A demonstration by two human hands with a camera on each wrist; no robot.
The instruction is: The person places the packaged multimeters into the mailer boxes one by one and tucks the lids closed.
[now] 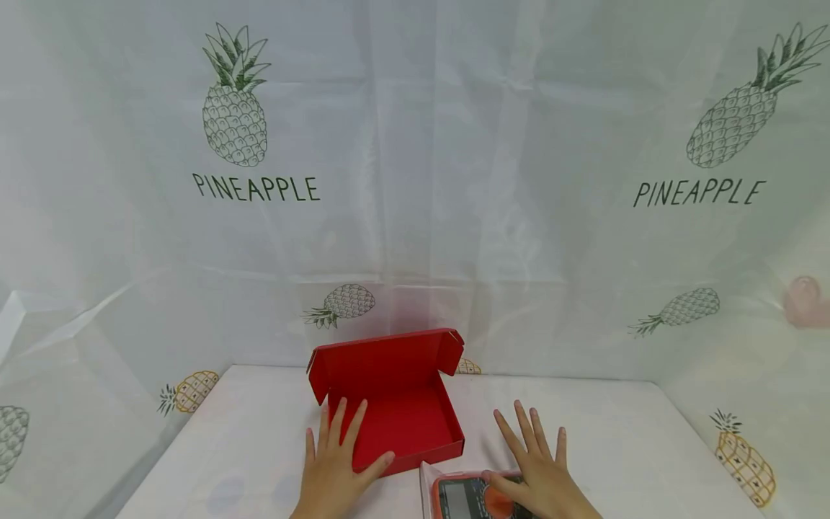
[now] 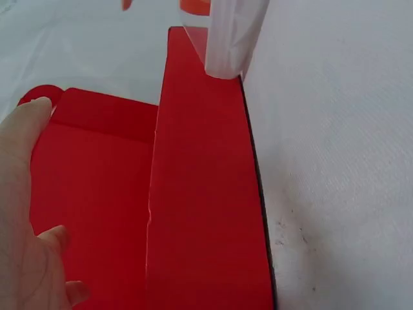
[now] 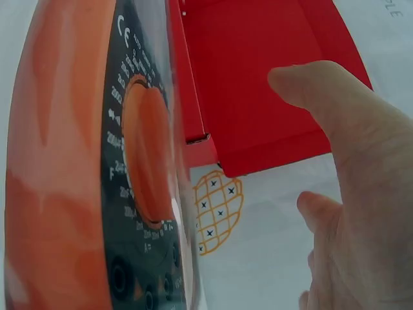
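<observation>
A red cardboard box [image 1: 405, 425] stands on the table with its lid raised at the back. Its inside is bare. In front of it lies an orange and black multimeter [image 1: 459, 501] with a dial and screen, in clear plastic wrapping [image 2: 233, 39]; the bottom of the head view cuts it off. My left hand [image 1: 332, 472], fingers spread, overlaps the box's left front part. Over the right part of the multimeter I see my right hand [image 1: 543, 476], fingers also spread and holding nothing. The right wrist view shows the multimeter's dial [image 3: 147, 155] close up, beside that hand.
A white cloth printed with pineapples [image 1: 235, 126] hangs behind the table and along both sides. The white tabletop [image 1: 583, 411] extends left and right of the box. The box's raised lid [image 1: 385, 360] stands close to the back cloth.
</observation>
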